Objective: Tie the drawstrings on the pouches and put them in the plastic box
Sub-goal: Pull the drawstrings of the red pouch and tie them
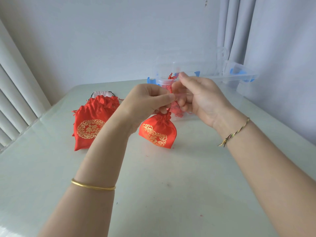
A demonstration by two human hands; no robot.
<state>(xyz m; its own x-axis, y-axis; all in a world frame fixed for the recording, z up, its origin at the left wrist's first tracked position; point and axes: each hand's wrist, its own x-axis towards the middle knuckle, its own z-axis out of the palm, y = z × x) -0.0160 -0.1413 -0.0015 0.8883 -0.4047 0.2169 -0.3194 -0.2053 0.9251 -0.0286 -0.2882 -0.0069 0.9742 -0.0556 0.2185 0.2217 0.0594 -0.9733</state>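
Observation:
A red pouch [158, 132] with gold print hangs just above the table, its mouth gathered tight. My left hand [147, 100] pinches the red drawstring [169, 109] right above the gathered mouth. My right hand [199, 98] pinches the other end of the string higher up, close beside the left hand. Behind both hands stands the clear plastic box [205, 77] with blue clips, and red pouches show dimly inside it. A pile of flat red pouches [90, 124] lies on the table to the left.
A pale pink pouch [102, 93] with black cord peeks out behind the red pile. The table [171, 185] is pale green, with a wall behind, blinds at the left and a curtain at the right.

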